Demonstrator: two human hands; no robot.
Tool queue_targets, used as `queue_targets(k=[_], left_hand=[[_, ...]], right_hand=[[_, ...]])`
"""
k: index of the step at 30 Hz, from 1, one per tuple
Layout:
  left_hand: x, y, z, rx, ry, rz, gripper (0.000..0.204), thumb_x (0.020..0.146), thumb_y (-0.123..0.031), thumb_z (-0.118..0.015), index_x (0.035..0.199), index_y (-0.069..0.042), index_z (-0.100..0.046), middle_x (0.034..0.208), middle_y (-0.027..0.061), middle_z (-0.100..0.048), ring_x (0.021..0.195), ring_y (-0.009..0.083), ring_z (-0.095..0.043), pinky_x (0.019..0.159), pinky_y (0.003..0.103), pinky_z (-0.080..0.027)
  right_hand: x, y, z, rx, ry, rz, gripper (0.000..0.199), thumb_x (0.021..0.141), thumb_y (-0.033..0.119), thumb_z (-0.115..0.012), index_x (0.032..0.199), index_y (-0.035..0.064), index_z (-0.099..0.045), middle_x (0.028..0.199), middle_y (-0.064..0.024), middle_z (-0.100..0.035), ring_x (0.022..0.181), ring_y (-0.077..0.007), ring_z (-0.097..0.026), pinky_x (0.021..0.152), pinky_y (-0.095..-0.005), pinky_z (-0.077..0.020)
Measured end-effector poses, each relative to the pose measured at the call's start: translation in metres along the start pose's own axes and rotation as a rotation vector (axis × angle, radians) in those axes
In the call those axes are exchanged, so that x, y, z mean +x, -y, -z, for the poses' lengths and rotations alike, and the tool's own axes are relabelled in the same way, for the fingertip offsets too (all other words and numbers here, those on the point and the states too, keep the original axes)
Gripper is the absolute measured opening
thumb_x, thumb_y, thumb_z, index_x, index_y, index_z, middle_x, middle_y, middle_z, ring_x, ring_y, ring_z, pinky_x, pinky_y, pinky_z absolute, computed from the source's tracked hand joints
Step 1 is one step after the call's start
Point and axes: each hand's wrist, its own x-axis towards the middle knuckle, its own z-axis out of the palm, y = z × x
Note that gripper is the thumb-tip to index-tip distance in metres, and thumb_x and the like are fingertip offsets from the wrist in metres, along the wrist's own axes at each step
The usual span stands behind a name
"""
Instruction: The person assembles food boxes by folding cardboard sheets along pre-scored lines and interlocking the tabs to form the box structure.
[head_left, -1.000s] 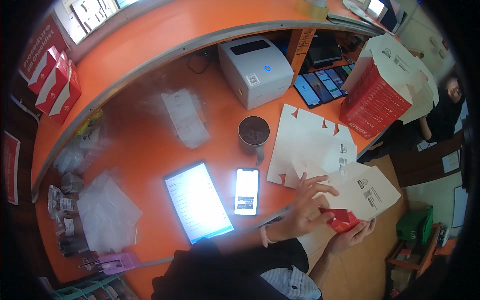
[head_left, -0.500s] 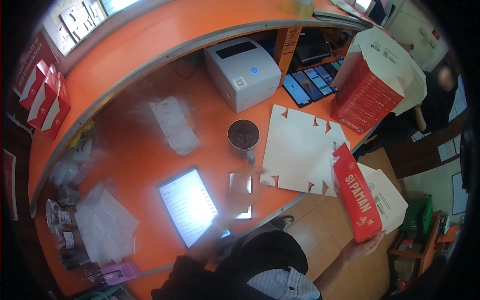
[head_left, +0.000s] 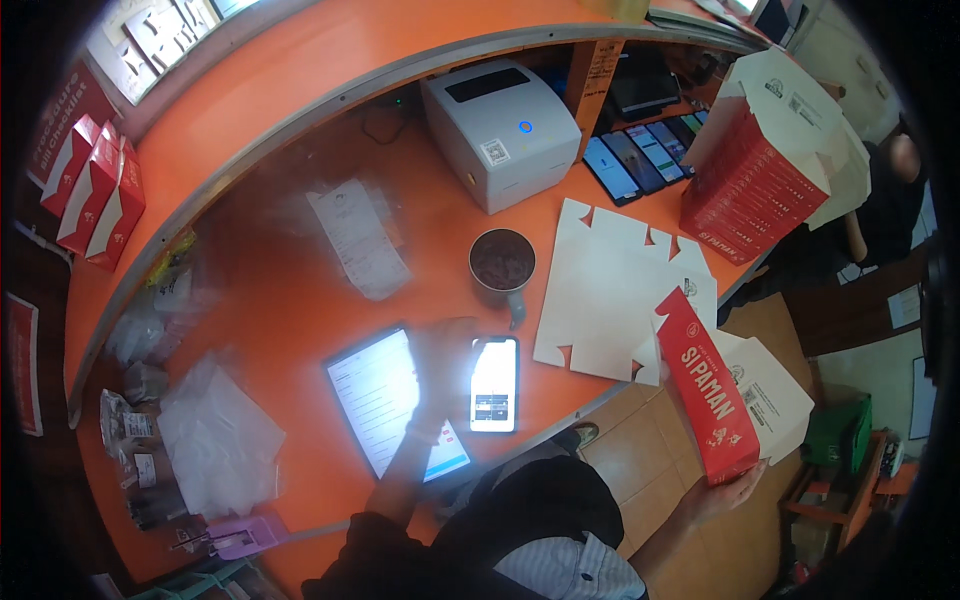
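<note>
The right hand [head_left: 722, 490] grips the bottom end of a red box [head_left: 706, 395], its length tilted up-left. The blurred left hand [head_left: 445, 345], fingers spread, hovers over the tablet [head_left: 392, 400] beside the phone [head_left: 494, 383] on the worktop [head_left: 300, 290].

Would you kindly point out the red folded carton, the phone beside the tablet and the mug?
red folded carton [head_left: 712, 400], head view, middle of its red face.
phone [head_left: 494, 383], head view, centre of its lit screen.
mug [head_left: 502, 261], head view, its dark contents.

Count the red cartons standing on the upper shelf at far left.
3: red cartons leaning side by side on the orange upper shelf at far left, the first, second, third. More may lie beyond the picture's edge.
</note>
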Motion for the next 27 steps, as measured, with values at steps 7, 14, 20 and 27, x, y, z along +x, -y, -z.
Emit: queue_targets(k=[7, 14, 20, 27], left_hand=[[-0.01, -0.12, -0.01, -1.014, 0.307, -0.314, 0.068, 0.072, -0.029, -0.068, 0.123, -0.004, -0.03, 0.128, 0.015, -0.03, 0.12, 0.0256, -0.031, 0.097, 0.038, -0.028], [0.014, -0.138, 0.003, -1.165, 0.46, -0.103, 0.028, 0.077, -0.011, -0.062, 0.102, -0.005, -0.051, 0.079, 0.0027, -0.058, 0.078, 0.0172, -0.057, 0.085, 0.043, -0.04], [-0.003, -0.148, 0.038, -0.551, -0.12, -0.722, 0.013, 0.067, -0.009, -0.066, 0.079, -0.012, -0.061, 0.075, -0.0027, -0.057, 0.077, 0.0141, -0.055, 0.086, 0.042, -0.039], [-0.006, -0.136, 0.014, -0.598, 0.128, -0.754, 0.009, 0.071, -0.018, -0.064, 0.078, -0.013, -0.061, 0.073, 0.0001, -0.056, 0.072, 0.0158, -0.053, 0.073, 0.033, -0.041]], right_hand=[[-0.014, -0.049, 0.018, 0.992, 0.46, -0.265, 0.052, 0.087, 0.032, -0.045, 0.127, 0.0028, -0.032, 0.128, -0.0158, -0.036, 0.117, -0.0284, -0.037, 0.097, -0.0449, -0.0323], [-0.004, -0.014, -0.007, 1.045, 0.477, -0.677, 0.052, 0.086, 0.033, -0.046, 0.128, 0.0082, -0.031, 0.13, -0.014, -0.036, 0.118, -0.031, -0.036, 0.098, -0.0515, -0.0298], [0.005, 0.043, -0.05, 0.473, 0.19, -0.036, 0.045, 0.088, 0.034, -0.043, 0.122, 0.0055, -0.037, 0.13, -0.0123, -0.034, 0.12, -0.0255, -0.033, 0.099, -0.0436, -0.0263], [0.004, 0.028, -0.04, 0.422, 1.038, -0.05, 0.043, 0.086, 0.035, -0.046, 0.118, 0.0062, -0.043, 0.132, -0.0139, -0.032, 0.127, -0.0284, -0.021, 0.103, -0.0463, -0.0193]])
